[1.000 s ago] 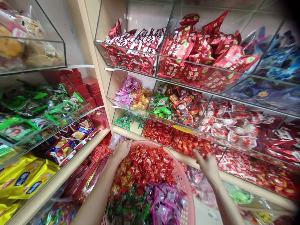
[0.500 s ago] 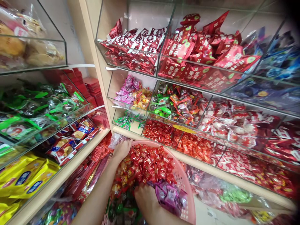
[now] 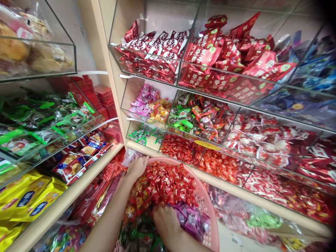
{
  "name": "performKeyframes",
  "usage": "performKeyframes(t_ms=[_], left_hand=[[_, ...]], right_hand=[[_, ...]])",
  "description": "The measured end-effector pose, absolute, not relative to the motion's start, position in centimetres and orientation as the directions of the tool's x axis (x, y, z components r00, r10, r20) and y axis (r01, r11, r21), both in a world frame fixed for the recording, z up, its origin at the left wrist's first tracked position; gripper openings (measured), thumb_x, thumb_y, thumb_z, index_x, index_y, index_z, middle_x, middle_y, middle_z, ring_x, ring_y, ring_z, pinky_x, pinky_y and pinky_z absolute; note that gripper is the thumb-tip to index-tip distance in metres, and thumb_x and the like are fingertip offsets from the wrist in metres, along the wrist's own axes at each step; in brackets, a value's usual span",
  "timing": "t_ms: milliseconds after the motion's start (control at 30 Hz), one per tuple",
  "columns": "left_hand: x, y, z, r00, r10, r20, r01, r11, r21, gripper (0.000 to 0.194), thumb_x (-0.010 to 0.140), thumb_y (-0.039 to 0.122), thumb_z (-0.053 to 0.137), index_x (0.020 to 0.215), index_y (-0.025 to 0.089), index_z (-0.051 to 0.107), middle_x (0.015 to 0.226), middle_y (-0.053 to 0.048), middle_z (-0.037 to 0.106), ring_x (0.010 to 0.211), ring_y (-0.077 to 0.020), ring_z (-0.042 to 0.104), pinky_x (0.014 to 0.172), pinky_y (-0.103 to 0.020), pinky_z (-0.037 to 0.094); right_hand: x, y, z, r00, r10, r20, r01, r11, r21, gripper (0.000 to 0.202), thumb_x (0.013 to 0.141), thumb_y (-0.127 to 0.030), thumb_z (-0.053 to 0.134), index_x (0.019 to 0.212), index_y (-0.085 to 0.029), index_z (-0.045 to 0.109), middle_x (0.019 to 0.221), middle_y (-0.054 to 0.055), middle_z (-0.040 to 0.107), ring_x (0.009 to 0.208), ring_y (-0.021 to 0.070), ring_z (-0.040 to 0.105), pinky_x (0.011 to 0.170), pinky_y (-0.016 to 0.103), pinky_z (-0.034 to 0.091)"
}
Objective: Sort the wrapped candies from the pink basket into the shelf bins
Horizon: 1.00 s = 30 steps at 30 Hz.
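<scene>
At the far left rim of a pink plastic basket (image 3: 213,213), my left hand (image 3: 137,166) is closed, its fingers over the edge. My right hand (image 3: 166,217) is down among the wrapped sweets inside, fingers curled under; whatever they grip is hidden. Red-wrapped sweets (image 3: 170,182) fill the far side of the basket. Purple packets (image 3: 193,221) lie just right of my right hand, and green-and-dark packets (image 3: 140,227) to its left. Orange-yellow wrapped sweets (image 3: 133,206) sit along the left side, near my left forearm.
Ahead, a shelf with clear bins holds red packets (image 3: 217,59), white-and-red sweets (image 3: 259,140) and small red sweets (image 3: 178,148). On the left shelf are green packets (image 3: 39,115) and yellow packs (image 3: 31,196). Bagged goods (image 3: 262,217) lie below the shelf at right.
My right hand has shifted slightly to the right among the sweets. My left hand stays on the rim, and the basket has not visibly moved.
</scene>
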<state>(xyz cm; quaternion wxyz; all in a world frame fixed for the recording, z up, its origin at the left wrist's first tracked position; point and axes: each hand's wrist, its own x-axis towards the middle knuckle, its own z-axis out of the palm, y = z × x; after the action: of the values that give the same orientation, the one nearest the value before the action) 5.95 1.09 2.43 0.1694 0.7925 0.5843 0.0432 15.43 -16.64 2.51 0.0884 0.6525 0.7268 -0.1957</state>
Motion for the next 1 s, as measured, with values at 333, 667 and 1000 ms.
performKeyframes(t_ms=[333, 667, 1000], left_hand=[[6.0, 1.0, 2.6, 0.315, 0.941, -0.123, 0.904, -0.259, 0.34, 0.059, 0.087, 0.048, 0.012, 0.097, 0.018, 0.061, 0.095, -0.011, 0.066, 0.09, -0.0225, 0.061, 0.077, -0.03, 0.043], [5.9, 1.1, 2.3, 0.327, 0.939, -0.108, 0.899, -0.273, 0.343, 0.06, 0.087, 0.048, 0.011, 0.094, 0.018, 0.062, 0.094, -0.011, 0.066, 0.091, -0.0228, 0.061, 0.077, -0.03, 0.043], [5.8, 1.3, 2.0, 0.346, 0.935, -0.085, 0.885, -0.294, 0.361, 0.061, 0.087, 0.05, 0.009, 0.092, 0.018, 0.062, 0.093, -0.011, 0.066, 0.089, -0.0232, 0.061, 0.075, -0.032, 0.044]], right_hand=[[21.6, -12.6, 6.9, -0.014, 0.957, -0.289, 0.846, -0.143, -0.513, 0.022, 0.076, -0.037, 0.052, 0.076, -0.016, 0.06, 0.073, 0.004, 0.063, 0.072, 0.0164, 0.058, 0.061, 0.023, 0.04], [23.5, -12.8, 5.0, -0.008, 0.885, -0.466, 0.063, -0.465, -0.883, 0.036, 0.073, -0.052, 0.053, 0.065, -0.017, 0.049, 0.053, -0.005, 0.047, 0.04, 0.0064, 0.038, 0.033, 0.017, 0.025], [22.8, -12.2, 5.5, -0.018, 0.825, -0.565, -0.038, -0.565, -0.824, 0.042, 0.074, -0.059, 0.044, 0.08, -0.019, 0.054, 0.062, -0.002, 0.052, 0.041, 0.0059, 0.039, 0.033, 0.015, 0.015]])
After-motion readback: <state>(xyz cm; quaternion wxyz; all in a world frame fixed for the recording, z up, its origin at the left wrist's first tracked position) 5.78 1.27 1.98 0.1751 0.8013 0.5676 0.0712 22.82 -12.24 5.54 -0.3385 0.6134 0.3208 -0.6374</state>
